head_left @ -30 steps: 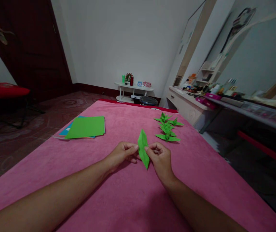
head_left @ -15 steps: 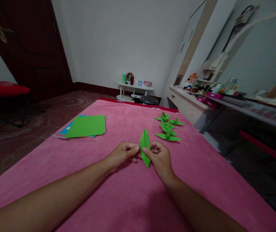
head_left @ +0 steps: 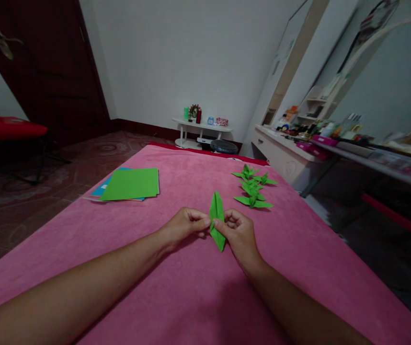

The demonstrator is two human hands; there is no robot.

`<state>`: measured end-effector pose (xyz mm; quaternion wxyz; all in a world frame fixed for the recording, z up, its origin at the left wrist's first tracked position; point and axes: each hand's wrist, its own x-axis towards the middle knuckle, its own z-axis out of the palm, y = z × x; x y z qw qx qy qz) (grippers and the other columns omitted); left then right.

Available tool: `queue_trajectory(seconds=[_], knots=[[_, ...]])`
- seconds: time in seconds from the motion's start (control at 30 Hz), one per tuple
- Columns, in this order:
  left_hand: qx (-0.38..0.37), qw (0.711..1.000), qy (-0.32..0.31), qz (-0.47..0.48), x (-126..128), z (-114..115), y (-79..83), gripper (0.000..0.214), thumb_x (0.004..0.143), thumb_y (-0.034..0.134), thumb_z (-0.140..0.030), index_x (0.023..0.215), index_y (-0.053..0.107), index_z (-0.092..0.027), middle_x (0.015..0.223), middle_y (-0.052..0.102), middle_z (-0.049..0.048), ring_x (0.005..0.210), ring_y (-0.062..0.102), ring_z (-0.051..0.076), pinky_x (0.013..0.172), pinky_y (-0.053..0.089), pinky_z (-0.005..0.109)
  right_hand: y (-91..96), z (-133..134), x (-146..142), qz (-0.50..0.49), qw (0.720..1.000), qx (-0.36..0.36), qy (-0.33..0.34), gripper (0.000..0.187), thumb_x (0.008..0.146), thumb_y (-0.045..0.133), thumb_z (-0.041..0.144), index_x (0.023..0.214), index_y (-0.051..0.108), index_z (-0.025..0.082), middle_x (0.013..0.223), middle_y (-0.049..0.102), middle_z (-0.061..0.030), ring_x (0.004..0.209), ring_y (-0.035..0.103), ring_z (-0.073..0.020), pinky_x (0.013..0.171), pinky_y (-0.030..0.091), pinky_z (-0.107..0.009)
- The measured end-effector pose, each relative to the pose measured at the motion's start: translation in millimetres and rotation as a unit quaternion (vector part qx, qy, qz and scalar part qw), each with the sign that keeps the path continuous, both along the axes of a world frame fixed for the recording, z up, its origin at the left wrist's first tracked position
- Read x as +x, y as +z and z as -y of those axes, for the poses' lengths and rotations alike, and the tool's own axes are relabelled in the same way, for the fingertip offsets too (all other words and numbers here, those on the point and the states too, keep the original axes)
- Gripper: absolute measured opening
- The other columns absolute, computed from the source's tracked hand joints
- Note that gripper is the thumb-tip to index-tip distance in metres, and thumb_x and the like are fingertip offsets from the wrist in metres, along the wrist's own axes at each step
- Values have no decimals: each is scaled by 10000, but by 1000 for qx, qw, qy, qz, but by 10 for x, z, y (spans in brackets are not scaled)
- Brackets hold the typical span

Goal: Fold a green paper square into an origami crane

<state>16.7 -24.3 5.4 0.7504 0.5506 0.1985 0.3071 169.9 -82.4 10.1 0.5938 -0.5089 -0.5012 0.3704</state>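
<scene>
A narrow, pointed piece of folded green origami paper (head_left: pixel 217 206) stands lengthwise between my hands, above the pink cloth (head_left: pixel 176 292). My right hand (head_left: pixel 240 235) is closed on it, thumb across its front and the other fingers curled behind its right edge. At its left edge, the thumb and forefinger of my left hand (head_left: pixel 189 224) pinch the paper near the middle. Several finished green folded-paper figures (head_left: pixel 252 187) with pointed tips lie grouped beyond my right hand. To the far left rests a stack of square paper (head_left: pixel 131 184), green on top with blue showing beneath.
A low white table (head_left: pixel 201 125) holding a plant and small items stands by the back wall. On the right is a dresser (head_left: pixel 273 143) crowded with bottles and boxes. A red chair (head_left: pixel 7 128) and a dark door (head_left: pixel 47 62) are at the left.
My left thumb and forefinger have moved slightly right, onto the paper's left edge. The right hand keeps its hold. The whole view has shifted a little.
</scene>
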Motion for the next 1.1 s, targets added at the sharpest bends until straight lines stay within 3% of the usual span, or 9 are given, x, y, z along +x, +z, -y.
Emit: queue_trajectory(seconds=[0.2, 0.6, 0.97, 1.1], knots=[[0, 1000, 21, -5, 2, 28, 22, 311, 673, 726, -380, 595, 644, -90, 531, 516, -4, 514, 419, 70, 531, 295, 229, -2, -2, -5, -9, 1000, -4, 9, 201, 671, 710, 277, 653, 539, 174, 566, 543, 41, 491, 506, -98, 460, 385, -203], [-43, 991, 125, -7, 106, 164, 109, 299, 604, 766, -358, 534, 630, -101, 460, 479, -33, 448, 350, 45, 480, 221, 213, 15, 21, -59, -9, 1000, 4, -19, 180, 695, 695, 260, 656, 550, 160, 556, 544, 40, 475, 493, -86, 444, 376, -191], [-59, 991, 119, 11, 145, 175, 104, 290, 624, 745, -375, 579, 650, -105, 511, 574, 3, 472, 462, 77, 516, 318, 217, 15, 27, -76, 2, 999, 3, -35, 144, 727, 662, 277, 705, 577, 162, 592, 599, 10, 513, 570, -123, 473, 434, -215], [-51, 991, 122, 6, 146, 178, 100, 278, 660, 722, -361, 574, 644, -108, 489, 558, -9, 445, 433, 62, 499, 306, 208, 33, 36, -85, -22, 999, 6, -23, 156, 728, 666, 293, 715, 582, 162, 599, 607, 10, 512, 575, -119, 480, 444, -213]])
